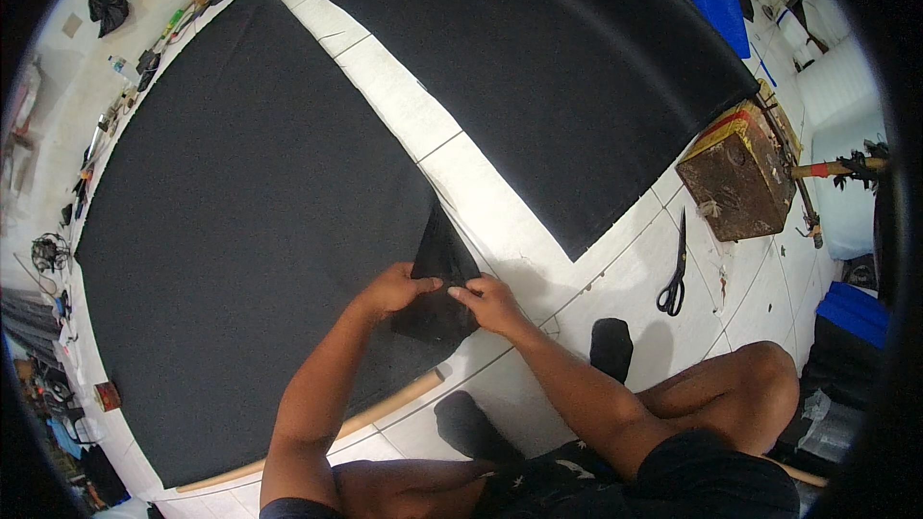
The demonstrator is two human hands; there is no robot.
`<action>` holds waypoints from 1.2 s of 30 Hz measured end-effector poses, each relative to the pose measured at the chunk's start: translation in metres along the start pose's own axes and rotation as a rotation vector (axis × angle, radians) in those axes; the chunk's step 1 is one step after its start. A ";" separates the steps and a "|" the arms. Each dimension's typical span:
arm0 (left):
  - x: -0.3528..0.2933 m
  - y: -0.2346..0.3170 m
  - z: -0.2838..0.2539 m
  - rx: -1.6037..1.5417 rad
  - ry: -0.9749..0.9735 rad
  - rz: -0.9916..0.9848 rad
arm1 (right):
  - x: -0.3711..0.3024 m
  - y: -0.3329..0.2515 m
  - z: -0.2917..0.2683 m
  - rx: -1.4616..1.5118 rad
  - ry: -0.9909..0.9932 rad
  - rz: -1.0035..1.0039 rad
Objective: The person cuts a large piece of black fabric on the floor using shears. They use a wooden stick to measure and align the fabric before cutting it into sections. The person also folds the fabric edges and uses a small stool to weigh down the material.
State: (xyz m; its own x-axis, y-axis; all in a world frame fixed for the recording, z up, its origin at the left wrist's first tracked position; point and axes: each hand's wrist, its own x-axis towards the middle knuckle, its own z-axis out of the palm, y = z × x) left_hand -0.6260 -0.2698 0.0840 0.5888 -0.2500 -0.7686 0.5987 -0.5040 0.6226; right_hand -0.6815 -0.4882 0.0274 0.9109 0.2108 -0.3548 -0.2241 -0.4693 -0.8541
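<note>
Black sheet [250, 192] spread on tiled floor [423, 139], 1 corner folded over.
Around you: 2nd sheet [567, 96] across a strip of tiles, brown block [740, 178] and scissors [681, 271] at right, wooden pole [389, 407] along the near edge. Matte surface, darker flap; fingers of your left hand [389, 290] and right hand [494, 308] pinch it.

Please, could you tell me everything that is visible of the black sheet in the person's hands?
The black sheet is large, plain and matte, perhaps fabric or imitation leather. It lies mostly flat on white floor tiles. Its near right corner is folded over, showing a slightly shinier underside, gripped by the left hand and right hand. A wooden pole lies along its near edge; whether they touch is unclear.
</note>
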 end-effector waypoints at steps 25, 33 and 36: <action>0.008 -0.007 0.001 0.010 0.025 0.008 | -0.011 -0.036 0.013 -0.177 0.147 -0.029; 0.011 -0.016 0.003 -0.016 0.037 0.028 | -0.003 -0.013 0.004 -0.085 0.063 -0.073; -0.004 0.011 0.007 0.007 0.008 0.008 | 0.000 0.001 -0.005 -0.050 0.081 -0.096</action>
State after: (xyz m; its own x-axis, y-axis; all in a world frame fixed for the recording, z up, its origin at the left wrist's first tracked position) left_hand -0.6253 -0.2798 0.0926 0.5983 -0.2474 -0.7621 0.5900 -0.5076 0.6279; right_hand -0.6800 -0.4926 0.0284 0.9528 0.1880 -0.2385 -0.1184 -0.4931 -0.8619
